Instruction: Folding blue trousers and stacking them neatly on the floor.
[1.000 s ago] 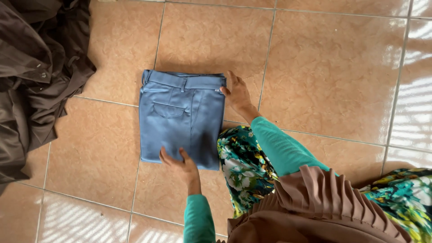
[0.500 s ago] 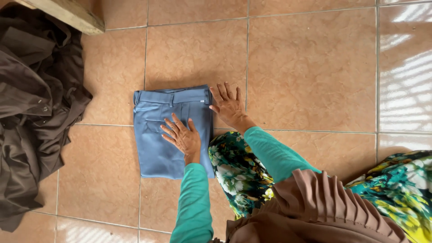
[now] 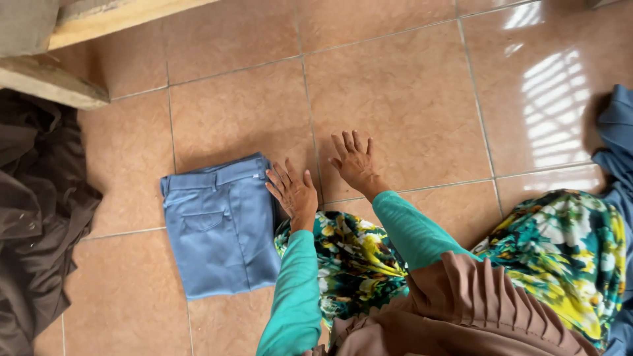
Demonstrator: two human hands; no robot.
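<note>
the folded blue trousers [image 3: 221,227] lie flat on the tiled floor [image 3: 409,86], waistband toward the top, pocket showing. the left hand [image 3: 292,192] rests open at their right edge, fingers spread, its grip closed on nothing, just touching the cloth. the right hand [image 3: 355,161] lies open and flat on the bare tile just beside, apart from the trousers, grip empty. a heap of dark brown cloth [image 3: 36,217] sits to the left, a wooden board [image 3: 79,26] above it.
</note>
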